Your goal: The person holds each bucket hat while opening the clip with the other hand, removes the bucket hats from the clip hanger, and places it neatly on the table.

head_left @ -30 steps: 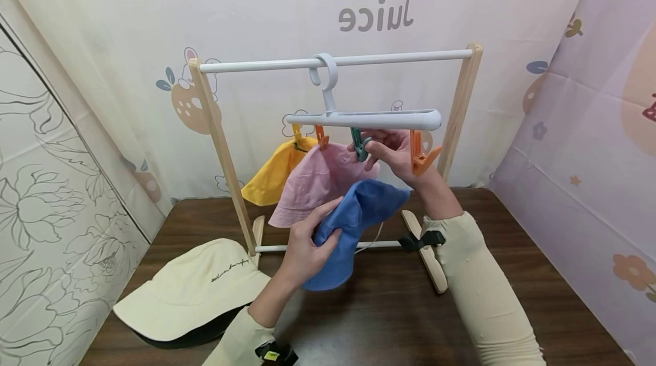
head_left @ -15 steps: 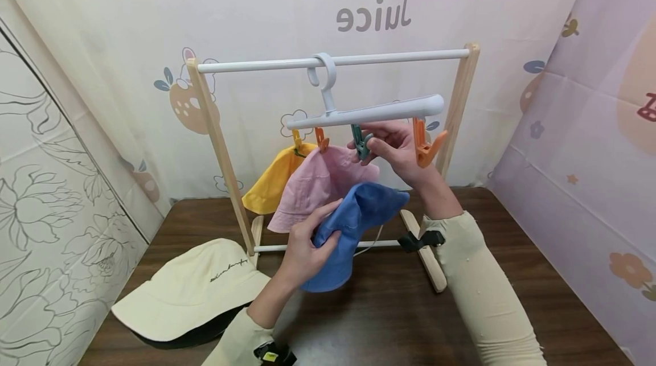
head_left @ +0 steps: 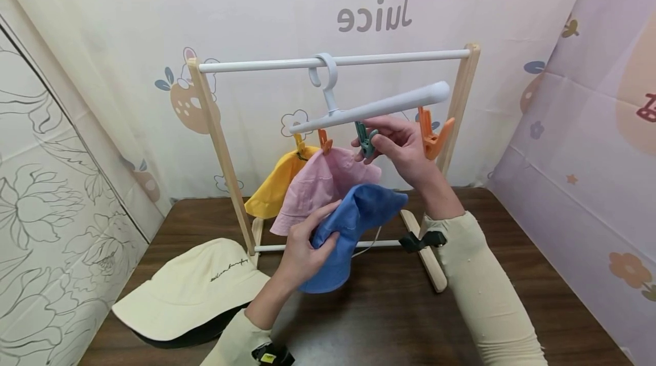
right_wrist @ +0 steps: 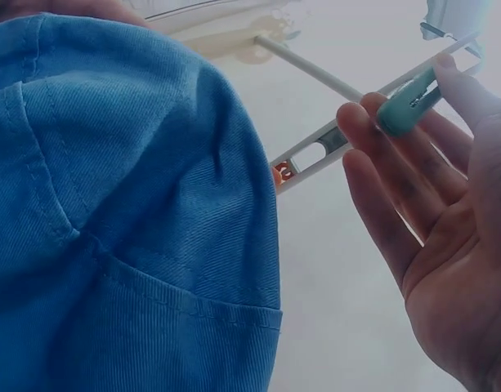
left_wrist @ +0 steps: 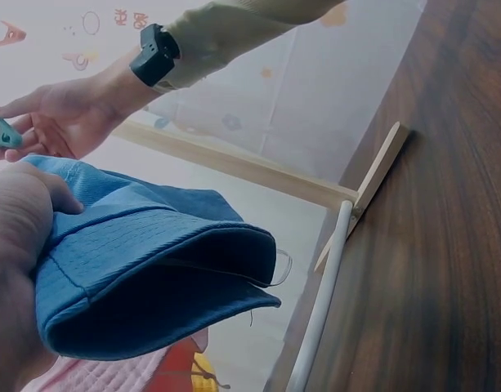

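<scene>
Fingers of the right hand [head_left: 405, 149] pinch the green clip [head_left: 366, 141]; left hand [head_left: 302, 249] fingers grip the blue hat [head_left: 353, 223].

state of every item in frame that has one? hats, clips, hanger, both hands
blue bucket hat: off the hanger, gripped by left hand
right hand: pinching the green clip
white clip hanger: hooked on the rail, tilted, right end up
yellow hat: clipped, hanging
pink hat: clipped, hanging
orange end clip: empty
cream hat: lying flat on the table
</scene>
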The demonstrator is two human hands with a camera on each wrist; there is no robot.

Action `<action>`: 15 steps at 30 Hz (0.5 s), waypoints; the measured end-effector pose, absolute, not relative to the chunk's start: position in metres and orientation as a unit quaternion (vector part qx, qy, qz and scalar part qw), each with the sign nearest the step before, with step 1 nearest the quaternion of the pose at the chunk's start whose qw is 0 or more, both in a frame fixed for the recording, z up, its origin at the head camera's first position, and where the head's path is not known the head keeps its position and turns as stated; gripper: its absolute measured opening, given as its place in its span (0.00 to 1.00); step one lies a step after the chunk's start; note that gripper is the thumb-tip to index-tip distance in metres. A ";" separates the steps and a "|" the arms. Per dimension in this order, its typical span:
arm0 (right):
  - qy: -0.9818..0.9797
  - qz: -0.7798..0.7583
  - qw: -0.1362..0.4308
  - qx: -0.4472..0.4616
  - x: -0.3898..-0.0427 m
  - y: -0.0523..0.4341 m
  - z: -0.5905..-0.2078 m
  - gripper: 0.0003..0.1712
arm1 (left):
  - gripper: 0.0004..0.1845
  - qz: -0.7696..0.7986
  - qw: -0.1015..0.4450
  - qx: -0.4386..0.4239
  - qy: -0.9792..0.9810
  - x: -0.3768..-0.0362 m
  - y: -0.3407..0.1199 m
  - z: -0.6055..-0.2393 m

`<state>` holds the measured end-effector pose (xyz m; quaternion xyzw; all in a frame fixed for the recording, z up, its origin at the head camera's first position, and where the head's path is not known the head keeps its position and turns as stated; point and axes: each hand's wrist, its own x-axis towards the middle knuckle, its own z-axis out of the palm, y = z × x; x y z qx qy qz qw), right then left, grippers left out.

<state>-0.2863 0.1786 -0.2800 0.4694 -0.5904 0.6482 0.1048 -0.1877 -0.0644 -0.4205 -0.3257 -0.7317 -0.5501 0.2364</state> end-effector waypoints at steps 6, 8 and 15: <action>-0.598 0.660 0.140 0.434 -0.282 0.181 -0.280 0.21 | 0.30 -0.554 0.236 -0.327 -0.728 -0.187 -0.064 -0.420; -0.597 0.662 0.141 0.430 -0.281 0.181 -0.280 0.21 | 0.30 -0.552 0.241 -0.329 -0.727 -0.186 -0.064 -0.420; -0.583 0.672 0.144 0.434 -0.280 0.181 -0.277 0.19 | 0.30 -0.549 0.240 -0.329 -0.730 -0.185 -0.066 -0.419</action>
